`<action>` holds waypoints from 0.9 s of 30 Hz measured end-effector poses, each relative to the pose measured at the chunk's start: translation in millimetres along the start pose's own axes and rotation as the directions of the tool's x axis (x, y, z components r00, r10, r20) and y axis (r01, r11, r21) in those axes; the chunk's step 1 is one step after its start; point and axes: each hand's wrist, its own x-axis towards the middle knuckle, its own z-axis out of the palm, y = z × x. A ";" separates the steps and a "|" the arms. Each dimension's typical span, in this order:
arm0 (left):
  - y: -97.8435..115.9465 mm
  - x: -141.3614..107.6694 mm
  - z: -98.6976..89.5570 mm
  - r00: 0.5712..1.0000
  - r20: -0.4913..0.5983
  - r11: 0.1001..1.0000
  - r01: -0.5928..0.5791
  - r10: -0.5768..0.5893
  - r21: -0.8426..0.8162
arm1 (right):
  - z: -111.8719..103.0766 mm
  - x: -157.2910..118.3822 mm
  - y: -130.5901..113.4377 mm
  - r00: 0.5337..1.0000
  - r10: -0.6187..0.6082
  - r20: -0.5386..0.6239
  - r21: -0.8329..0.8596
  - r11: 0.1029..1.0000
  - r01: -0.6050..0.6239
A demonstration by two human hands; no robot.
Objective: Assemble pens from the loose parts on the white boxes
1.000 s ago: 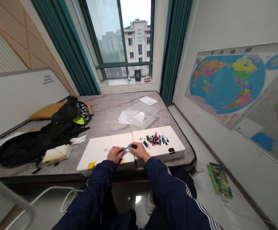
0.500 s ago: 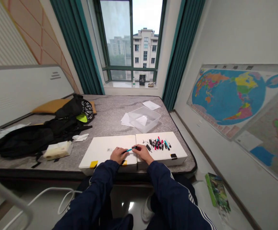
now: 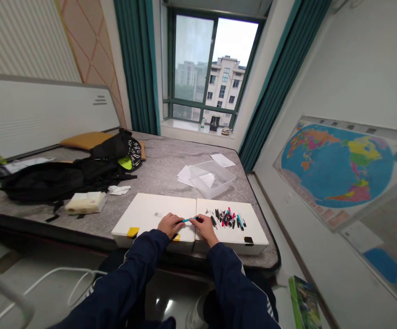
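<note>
My left hand [image 3: 170,225] and my right hand [image 3: 204,228] are both closed on one blue pen [image 3: 189,220], held level between them. The left fingers pinch its left end, the right fingers its right end, where a dark part shows. Both hands are low over two white boxes [image 3: 143,212] set side by side, near the seam between them. Just right of my right hand, a loose pile of pens and pen parts [image 3: 227,218] in black, red and blue lies on the right box.
Behind the boxes stands a clear plastic bin [image 3: 224,176] beside white papers [image 3: 186,176]. At the left lie a tissue pack [image 3: 86,202], a black backpack [image 3: 40,183] and a cap [image 3: 134,153]. A green-edged package [image 3: 303,301] rests on the floor at right.
The camera view has tilted and shifted. Both hands keep their hold on the blue pen, in nearly the same place over the boxes.
</note>
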 end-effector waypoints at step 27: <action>10.7 -0.1 -10.0 0.998 0.015 0.998 0.068 -0.068 -0.001 | -7.0 5.3 2.9 0.988 0.065 0.138 0.213 0.973 -0.093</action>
